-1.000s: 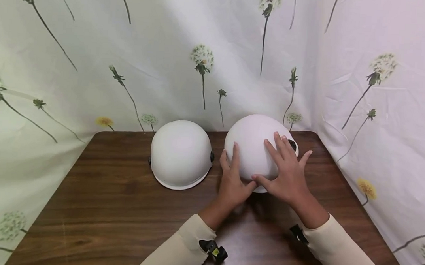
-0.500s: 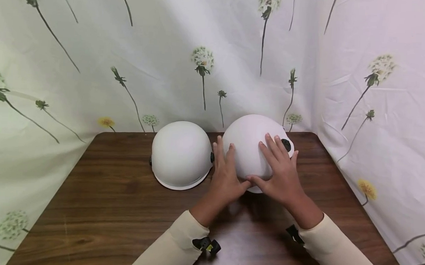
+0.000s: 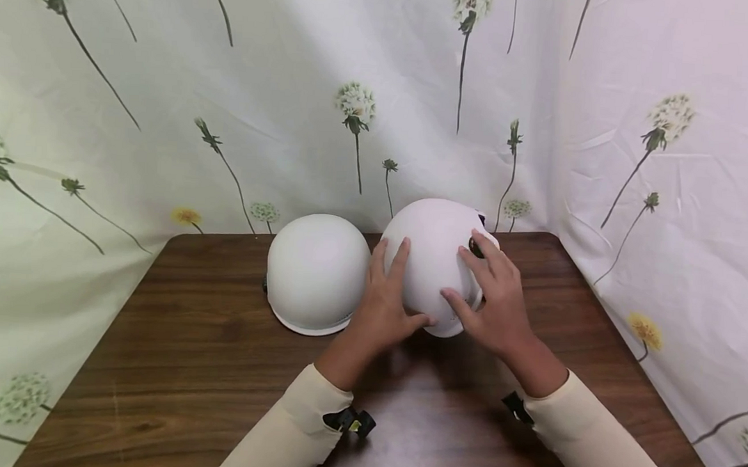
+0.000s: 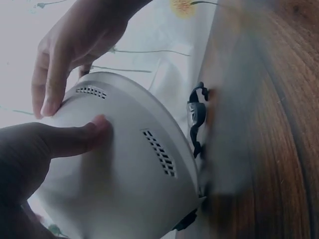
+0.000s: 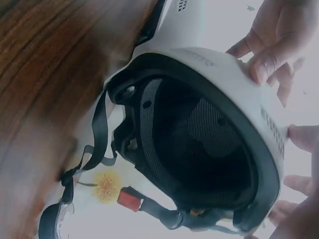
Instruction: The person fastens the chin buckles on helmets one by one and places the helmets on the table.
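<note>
Two white helmets stand side by side toward the table's back. Both my hands are on the right helmet (image 3: 432, 257), which is tilted. My left hand (image 3: 380, 303) lies along its left side, fingers spread and extended, thumb low at the front; it overlaps the left helmet (image 3: 316, 273) in the head view. My right hand (image 3: 502, 302) spreads over the right side, fingertips near a round black fitting (image 3: 476, 247). The right wrist view looks into the helmet's black padded lining (image 5: 194, 124). A black strap with a red buckle (image 5: 129, 199) hangs from it. Grid-like vents (image 4: 160, 153) show in the shell.
The helmets stand on a dark wooden table (image 3: 174, 364). White cloth (image 3: 279, 118) printed with dandelions rises behind the table and on both sides. Another dark strap (image 5: 99, 129) dangles at the helmet's rim.
The right helmet has shifted left toward the other one and turned, its right rim lifting into view. Both hands moved left with it, the left hand farther. The left helmet stays put.
</note>
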`<control>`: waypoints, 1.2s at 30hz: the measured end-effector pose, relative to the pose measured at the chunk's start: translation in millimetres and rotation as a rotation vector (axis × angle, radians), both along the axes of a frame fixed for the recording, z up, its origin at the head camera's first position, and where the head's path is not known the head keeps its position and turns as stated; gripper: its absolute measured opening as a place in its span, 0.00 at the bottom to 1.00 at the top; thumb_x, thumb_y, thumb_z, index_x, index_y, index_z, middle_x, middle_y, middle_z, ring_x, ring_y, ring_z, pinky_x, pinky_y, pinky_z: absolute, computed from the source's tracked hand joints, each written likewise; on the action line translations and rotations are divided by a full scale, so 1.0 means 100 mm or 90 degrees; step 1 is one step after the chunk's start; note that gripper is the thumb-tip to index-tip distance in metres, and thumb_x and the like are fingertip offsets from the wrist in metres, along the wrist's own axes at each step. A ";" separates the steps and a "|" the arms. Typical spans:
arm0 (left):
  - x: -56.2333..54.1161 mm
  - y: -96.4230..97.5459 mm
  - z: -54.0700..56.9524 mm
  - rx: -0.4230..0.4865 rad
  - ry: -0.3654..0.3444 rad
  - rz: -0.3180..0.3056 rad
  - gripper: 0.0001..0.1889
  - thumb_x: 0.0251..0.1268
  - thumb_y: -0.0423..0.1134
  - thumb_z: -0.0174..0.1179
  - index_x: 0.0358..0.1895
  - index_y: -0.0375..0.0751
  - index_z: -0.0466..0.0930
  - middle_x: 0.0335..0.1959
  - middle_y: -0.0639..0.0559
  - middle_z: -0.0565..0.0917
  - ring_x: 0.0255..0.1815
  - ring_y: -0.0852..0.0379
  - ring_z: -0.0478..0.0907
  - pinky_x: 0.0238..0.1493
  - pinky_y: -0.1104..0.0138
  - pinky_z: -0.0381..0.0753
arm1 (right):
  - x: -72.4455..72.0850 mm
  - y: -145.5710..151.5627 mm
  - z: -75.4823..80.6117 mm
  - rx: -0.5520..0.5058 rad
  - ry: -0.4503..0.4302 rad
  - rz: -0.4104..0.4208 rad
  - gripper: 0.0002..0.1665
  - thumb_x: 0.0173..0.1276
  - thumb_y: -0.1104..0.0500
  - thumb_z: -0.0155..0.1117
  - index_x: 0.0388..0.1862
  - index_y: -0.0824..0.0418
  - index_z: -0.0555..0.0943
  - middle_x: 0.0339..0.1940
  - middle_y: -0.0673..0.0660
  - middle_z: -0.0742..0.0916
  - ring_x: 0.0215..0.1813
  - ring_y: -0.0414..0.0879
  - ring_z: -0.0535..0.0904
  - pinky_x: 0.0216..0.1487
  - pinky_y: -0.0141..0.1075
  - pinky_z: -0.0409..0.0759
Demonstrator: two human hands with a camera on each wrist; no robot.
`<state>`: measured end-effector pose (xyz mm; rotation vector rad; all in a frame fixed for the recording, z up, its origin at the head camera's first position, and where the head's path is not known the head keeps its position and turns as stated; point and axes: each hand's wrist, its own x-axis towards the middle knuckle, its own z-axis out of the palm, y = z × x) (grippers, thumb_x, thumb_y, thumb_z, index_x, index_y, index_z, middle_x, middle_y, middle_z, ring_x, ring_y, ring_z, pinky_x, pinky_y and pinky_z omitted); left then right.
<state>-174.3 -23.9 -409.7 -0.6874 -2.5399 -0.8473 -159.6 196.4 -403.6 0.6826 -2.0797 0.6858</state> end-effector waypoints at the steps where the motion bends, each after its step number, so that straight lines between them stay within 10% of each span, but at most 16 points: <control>1: -0.01 -0.01 0.00 0.004 0.012 -0.013 0.71 0.40 0.50 0.89 0.85 0.40 0.48 0.85 0.33 0.47 0.85 0.30 0.46 0.78 0.42 0.61 | -0.01 0.01 0.01 -0.008 -0.004 -0.001 0.47 0.72 0.32 0.66 0.73 0.66 0.77 0.81 0.69 0.69 0.81 0.65 0.64 0.69 0.74 0.63; 7: -0.03 -0.02 0.01 -0.014 0.063 -0.053 0.73 0.39 0.48 0.90 0.84 0.34 0.45 0.86 0.35 0.48 0.86 0.37 0.47 0.82 0.47 0.55 | 0.00 0.08 0.08 -0.054 -0.198 -0.036 0.66 0.59 0.30 0.78 0.86 0.57 0.59 0.89 0.63 0.48 0.87 0.66 0.43 0.69 0.76 0.61; 13: -0.01 0.00 -0.03 -0.026 0.024 -0.040 0.73 0.42 0.48 0.88 0.87 0.50 0.42 0.84 0.31 0.46 0.83 0.31 0.51 0.74 0.44 0.69 | -0.04 0.05 0.05 -0.125 -0.336 -0.008 0.74 0.54 0.45 0.87 0.89 0.50 0.48 0.87 0.60 0.55 0.83 0.62 0.58 0.70 0.68 0.67; 26: 0.03 -0.02 -0.15 0.035 -0.058 -0.040 0.75 0.44 0.46 0.88 0.88 0.52 0.34 0.85 0.35 0.39 0.82 0.30 0.54 0.73 0.43 0.70 | 0.02 -0.12 0.05 -0.069 -0.313 0.024 0.72 0.57 0.47 0.86 0.89 0.49 0.48 0.86 0.61 0.56 0.80 0.62 0.62 0.67 0.67 0.72; 36: 0.07 -0.12 -0.14 0.097 -0.078 -0.121 0.74 0.47 0.32 0.85 0.87 0.39 0.32 0.82 0.34 0.49 0.81 0.36 0.58 0.74 0.48 0.69 | 0.08 -0.18 0.03 0.001 -0.264 0.034 0.61 0.62 0.55 0.83 0.86 0.57 0.56 0.86 0.63 0.59 0.81 0.64 0.62 0.66 0.65 0.74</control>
